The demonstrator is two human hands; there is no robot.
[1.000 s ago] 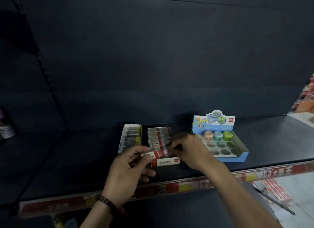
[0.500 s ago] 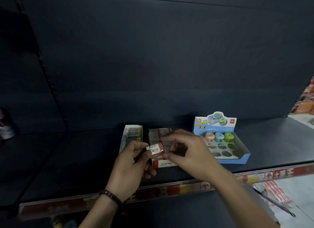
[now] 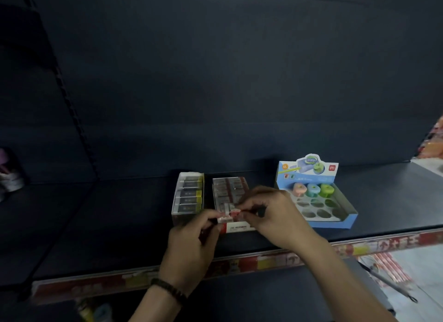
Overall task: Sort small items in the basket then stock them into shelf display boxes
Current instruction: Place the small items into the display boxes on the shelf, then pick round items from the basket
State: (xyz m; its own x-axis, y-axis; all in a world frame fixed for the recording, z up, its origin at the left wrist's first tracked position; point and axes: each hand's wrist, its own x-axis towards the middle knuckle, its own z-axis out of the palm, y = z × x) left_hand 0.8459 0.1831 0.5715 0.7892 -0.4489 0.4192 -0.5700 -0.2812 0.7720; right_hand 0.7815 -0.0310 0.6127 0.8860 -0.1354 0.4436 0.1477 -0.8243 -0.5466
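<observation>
Three display boxes stand on the dark shelf (image 3: 124, 230). The middle red-and-white box (image 3: 227, 189) holds rows of red-and-white erasers. Over its front end my left hand (image 3: 191, 245) and my right hand (image 3: 273, 216) both pinch small red-and-white erasers (image 3: 229, 212); how many they hold I cannot tell. Left of it stands a white box (image 3: 188, 193) of black-and-yellow erasers. To the right, the blue box (image 3: 330, 201) carries three coloured sharpeners along its back row, with several empty round slots in front.
A red-and-yellow price strip (image 3: 275, 260) runs along the shelf's front edge. Coloured goods show at the far right (image 3: 435, 141) and a pale object at the far left (image 3: 9, 175). Some items lie below at the bottom left (image 3: 96, 309).
Both hands have lowered the erasers from above the middle box down to its front end. The right hand's fingers have drawn closer to the left hand.
</observation>
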